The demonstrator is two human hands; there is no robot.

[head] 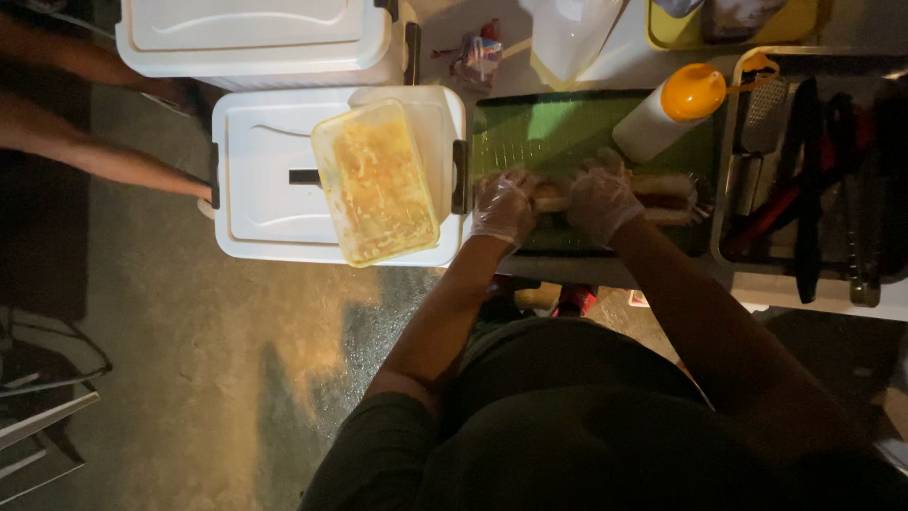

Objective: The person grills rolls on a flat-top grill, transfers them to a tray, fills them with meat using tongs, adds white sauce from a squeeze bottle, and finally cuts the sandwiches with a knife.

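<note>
Head view. Green cutting board (558, 132): filled bun (653, 194) laid at its near edge, squeeze bottle (667, 114) behind, white bin (274, 180) abutting leftward. Gloved left hand (503, 208) and right hand (600, 201), curled downward, are pressed onto the bun.

Street food stall: coolers (284, 180), squeeze bottle (667, 114)
</note>
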